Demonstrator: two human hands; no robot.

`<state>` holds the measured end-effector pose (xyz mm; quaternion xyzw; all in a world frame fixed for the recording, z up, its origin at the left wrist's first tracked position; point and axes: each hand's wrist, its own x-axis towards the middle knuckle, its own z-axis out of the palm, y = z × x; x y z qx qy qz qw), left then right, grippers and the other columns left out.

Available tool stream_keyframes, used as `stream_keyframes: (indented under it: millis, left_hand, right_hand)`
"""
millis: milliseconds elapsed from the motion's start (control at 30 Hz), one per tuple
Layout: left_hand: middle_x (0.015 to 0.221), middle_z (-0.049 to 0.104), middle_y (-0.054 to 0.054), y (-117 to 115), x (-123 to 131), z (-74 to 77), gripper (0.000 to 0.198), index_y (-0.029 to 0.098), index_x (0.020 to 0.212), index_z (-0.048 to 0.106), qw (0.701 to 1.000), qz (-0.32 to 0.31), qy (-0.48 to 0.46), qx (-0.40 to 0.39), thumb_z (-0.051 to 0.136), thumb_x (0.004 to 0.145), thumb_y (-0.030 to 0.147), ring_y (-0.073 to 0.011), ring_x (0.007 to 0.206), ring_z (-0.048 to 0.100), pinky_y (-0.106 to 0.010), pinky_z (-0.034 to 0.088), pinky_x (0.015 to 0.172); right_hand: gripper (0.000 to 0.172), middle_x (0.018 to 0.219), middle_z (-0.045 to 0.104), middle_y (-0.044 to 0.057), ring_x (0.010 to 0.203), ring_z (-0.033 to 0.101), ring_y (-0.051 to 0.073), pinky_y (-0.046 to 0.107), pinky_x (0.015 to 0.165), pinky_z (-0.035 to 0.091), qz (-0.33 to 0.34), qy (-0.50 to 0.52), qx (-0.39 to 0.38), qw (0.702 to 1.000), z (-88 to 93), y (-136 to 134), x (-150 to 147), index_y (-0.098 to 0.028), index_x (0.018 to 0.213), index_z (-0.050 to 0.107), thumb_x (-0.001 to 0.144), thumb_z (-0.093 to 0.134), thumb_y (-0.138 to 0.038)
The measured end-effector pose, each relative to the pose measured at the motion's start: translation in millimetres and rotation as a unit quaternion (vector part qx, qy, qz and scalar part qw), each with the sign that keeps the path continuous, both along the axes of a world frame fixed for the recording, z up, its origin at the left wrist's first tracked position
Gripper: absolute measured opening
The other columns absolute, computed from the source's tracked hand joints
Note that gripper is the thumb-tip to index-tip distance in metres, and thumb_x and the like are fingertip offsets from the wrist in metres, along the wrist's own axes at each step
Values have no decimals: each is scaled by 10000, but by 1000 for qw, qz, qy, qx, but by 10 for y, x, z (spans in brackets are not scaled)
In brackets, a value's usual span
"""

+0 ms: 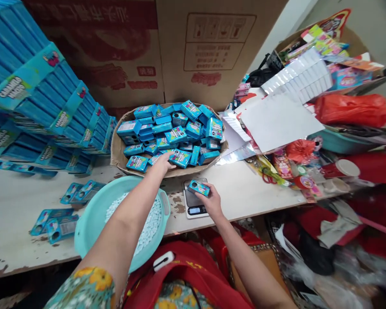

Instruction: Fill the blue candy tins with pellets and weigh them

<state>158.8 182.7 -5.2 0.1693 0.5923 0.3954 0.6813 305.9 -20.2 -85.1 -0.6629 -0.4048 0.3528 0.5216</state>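
Observation:
My right hand point(213, 201) holds a small blue box point(199, 188) with a dark round spot printed on its face. It is tilted just above a kitchen scale point(197, 210) with a lit display. My left hand point(161, 166) reaches across to the front of a cut-down cardboard carton point(120, 159) heaped with similar blue boxes point(176, 134). Its fingers are closed on one of these at the near edge, partly hidden by the hand. Under my left forearm stands a light green basin point(98, 189) containing many small pale blue pellets point(152, 224).
Stacked blue display packs point(35, 81) rise at the left. Flat blue packs point(62, 227) lie beside the basin. A large cardboard box point(212, 47) stands behind the carton. White paper point(276, 122), red scissors point(269, 176) and mixed packets crowd the right.

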Motion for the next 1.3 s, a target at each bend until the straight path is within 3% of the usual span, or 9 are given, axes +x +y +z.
stream_keyframes:
  millis: [100, 200, 500, 700, 800, 933, 1033, 1167, 1300]
  left_hand:
    - [842, 630, -35, 74, 171, -181, 317, 211, 915, 536, 999, 1, 1, -42, 725, 670, 145, -196, 790, 616, -366, 524, 667]
    - [817, 624, -14, 44, 132, -221, 303, 212, 905, 540, 999, 12, -1, -49, 700, 676, 95, -154, 726, 610, -333, 531, 654]
    - [778, 672, -40, -850, -814, 208, 126, 145, 857, 616, 983, 11, -166, 74, 665, 742, 142, -123, 667, 626, -249, 530, 643]
    - [861, 664, -48, -1623, -1205, 208, 147, 150, 884, 604, 981, 62, -157, 92, 653, 750, 184, -130, 723, 617, -264, 520, 699]
    - [967, 631, -41, -1916, -1304, 191, 254, 191, 938, 579, 978, 82, -16, 192, 690, 713, 224, -152, 838, 612, -281, 505, 744]
    - [1064, 587, -71, -2200, -1466, 251, 234, 206, 907, 592, 886, 25, 296, 355, 703, 701, 218, -211, 1041, 548, -321, 468, 849]
    - [1011, 565, -78, -2397, -1465, 305, 195, 214, 907, 590, 838, 18, 396, 375, 676, 734, 238, -216, 1007, 536, -316, 478, 796]
    - [982, 540, -67, -2623, -1304, 305, 221, 221, 949, 572, 879, -21, 337, 337, 663, 756, 279, -187, 880, 559, -279, 483, 705]
    - [1035, 583, -83, -2577, -1554, 108, 337, 229, 1154, 498, 900, -67, 316, 294, 550, 847, 359, -208, 945, 574, -321, 460, 827]
  right_hand:
    - [654, 1249, 505, 112, 1165, 492, 247, 444, 983, 431, -32, -71, 1, 997, 152, -158, 10, -195, 1245, 474, 682, 746, -385]
    - [519, 1247, 494, 110, 1180, 473, 234, 455, 986, 431, -60, -135, 31, 989, 418, -369, 23, -211, 1246, 475, 783, 668, -347]
    - [293, 1112, 574, 79, 1082, 541, 223, 457, 968, 451, 39, -134, 147, 979, 1021, -244, -357, -231, 1118, 570, 834, 631, -269]
    - [341, 1140, 570, 93, 1045, 570, 226, 432, 933, 491, 115, -17, 100, 988, 939, -199, -777, -233, 1128, 568, 820, 638, -359]
    - [421, 1221, 546, 117, 1083, 572, 232, 426, 917, 506, 163, 56, 68, 983, 867, -279, -897, -227, 1224, 486, 852, 584, -399]
    - [648, 1352, 441, 133, 1244, 452, 275, 479, 1013, 429, 140, -76, 127, 979, 852, -382, -987, -237, 1352, 367, 794, 668, -374]
    - [796, 1394, 408, 135, 1307, 378, 300, 518, 1080, 343, 204, -193, 171, 945, 833, -431, -1145, -240, 1414, 298, 745, 717, -346]
    - [837, 1452, 354, 147, 1345, 336, 313, 537, 1094, 309, 273, -194, 152, 930, 649, -457, -1441, -210, 1451, 229, 753, 675, -333]
    - [581, 1230, 584, 108, 1116, 567, 273, 466, 986, 446, 267, -82, 70, 958, 392, -482, -1586, -211, 1283, 484, 755, 674, -361]
